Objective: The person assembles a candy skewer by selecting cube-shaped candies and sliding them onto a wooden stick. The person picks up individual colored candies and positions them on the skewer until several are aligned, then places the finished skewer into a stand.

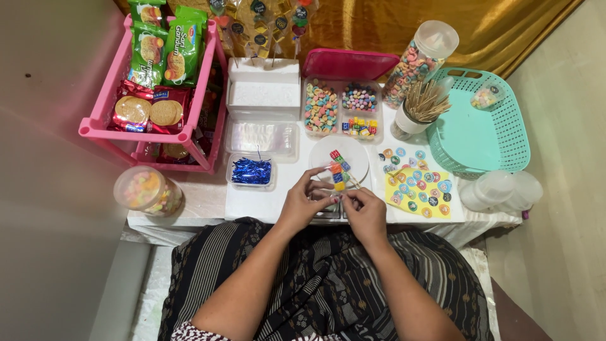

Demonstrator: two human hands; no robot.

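Note:
My left hand (307, 201) and my right hand (363, 211) meet at the near edge of the white table (208, 196), fingertips pinched together on the lower end of a thin wooden skewer (339, 171) threaded with several coloured candy cubes. The skewer slants up over a small white plate (357, 153). Just beyond the plate sits a clear divided tray of candies (341, 107) with a red lid (348, 64) behind it.
A pink rack of biscuit packets (156, 82) stands at the left. A candy jar (146, 189) lies near it. Blue twist ties (251, 171), a cup of skewers (418, 108), a tall candy jar (421, 60), a teal basket (481, 123) and a yellow sticker sheet (419, 191) surround the plate.

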